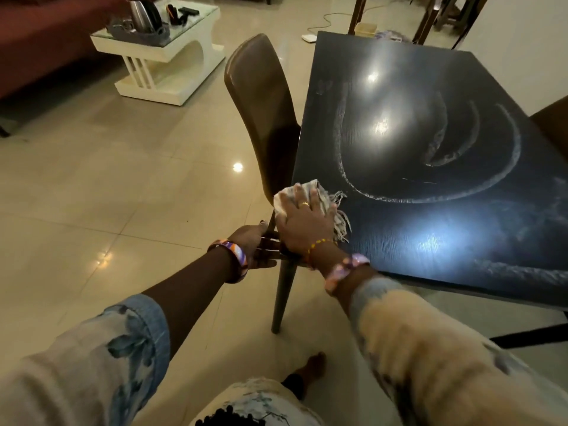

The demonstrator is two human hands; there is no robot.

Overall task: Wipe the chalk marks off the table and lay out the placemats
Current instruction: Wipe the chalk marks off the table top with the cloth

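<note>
A dark table carries curved white chalk marks across its middle and more along its near right edge. My right hand presses a pale fringed cloth flat on the table's near left corner, fingers spread over it. My left hand is held open, palm up, just below the table's left edge beside the cloth, fingers straight. No placemats are in view.
A brown chair stands against the table's left side, its leg near my hands. A white side table with a kettle sits at the far left. Another chair's edge shows at the right. Tiled floor spreads to the left.
</note>
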